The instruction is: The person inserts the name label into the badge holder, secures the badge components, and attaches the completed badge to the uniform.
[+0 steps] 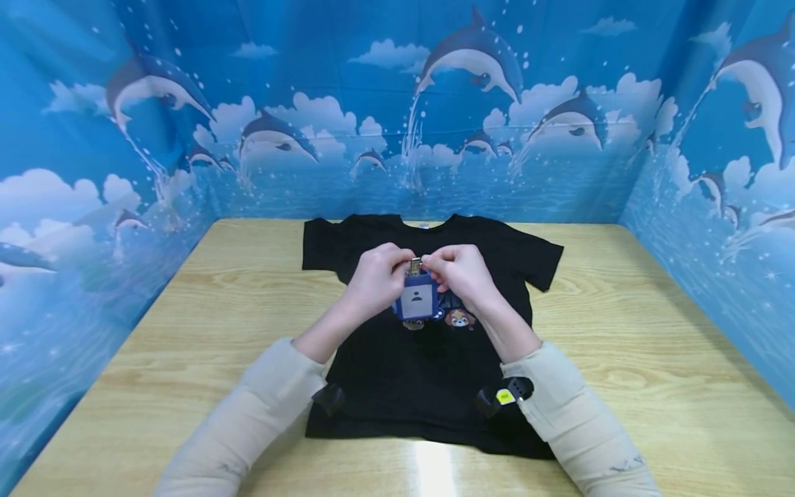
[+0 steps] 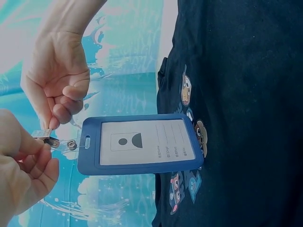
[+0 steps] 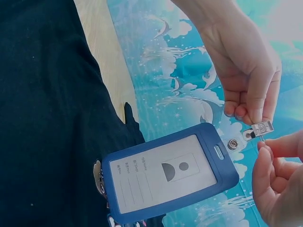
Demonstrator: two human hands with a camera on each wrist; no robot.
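A blue badge holder (image 1: 417,298) with a white card hangs from a small metal clip (image 3: 262,127) on a clear strap. My left hand (image 1: 377,279) pinches the clip from one side, with thumb and fingertips at the metal in the left wrist view. From the other side my right hand (image 1: 462,276) pinches a thin part of the same clip. Both hands' fingertips nearly meet there. Below the hands, a black T-shirt (image 1: 416,386) lies spread out, its neckline away from me. The badge holder (image 2: 142,169) hides part of the cartoon print (image 1: 459,319) on its chest.
The wooden table (image 1: 621,331) extends on both sides of the shirt. A blue curtain (image 1: 348,83) with dolphins and clouds stands behind and at both sides. Dark wrist-worn devices (image 1: 329,398) hang at my cuffs, above the shirt's lower part.
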